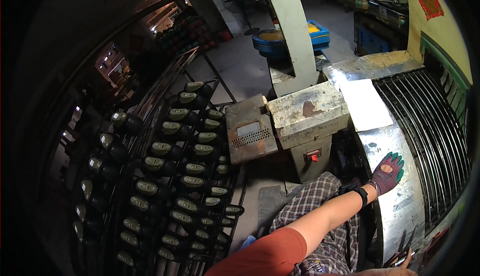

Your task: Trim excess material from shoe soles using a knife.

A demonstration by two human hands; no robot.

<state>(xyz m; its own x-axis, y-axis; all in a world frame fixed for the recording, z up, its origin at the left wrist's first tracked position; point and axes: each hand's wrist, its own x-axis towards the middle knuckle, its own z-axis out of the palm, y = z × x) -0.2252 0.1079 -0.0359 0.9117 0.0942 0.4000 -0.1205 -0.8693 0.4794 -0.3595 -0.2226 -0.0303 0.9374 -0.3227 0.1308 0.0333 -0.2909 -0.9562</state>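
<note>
My left hand (pixel 388 174) wears a purple work glove with green fingertips and a bare patch on its back. It lies with fingers stretched out on the shiny metal ledge (pixel 395 211) of a machine. Beside the ledge runs a curved row of dark metal bars (pixel 425 121). At the lower right, my right hand (pixel 404 266) looks bare and is closed around a slim, dark, pointed tool (pixel 401 252); its exact kind is unclear. Farther along the ledge lies a white sheet (pixel 369 104).
On the left, a black rack (pixel 235 88) carries rows of black shoe-shaped pieces with olive soles (pixel 181 217). A worn metal box (pixel 310 113) stands ahead, above a red switch (pixel 313 157). Blue tubs (pixel 270 48) sit beyond a pale post (pixel 294 26). Plaid cloth (pixel 312 201) covers my lap.
</note>
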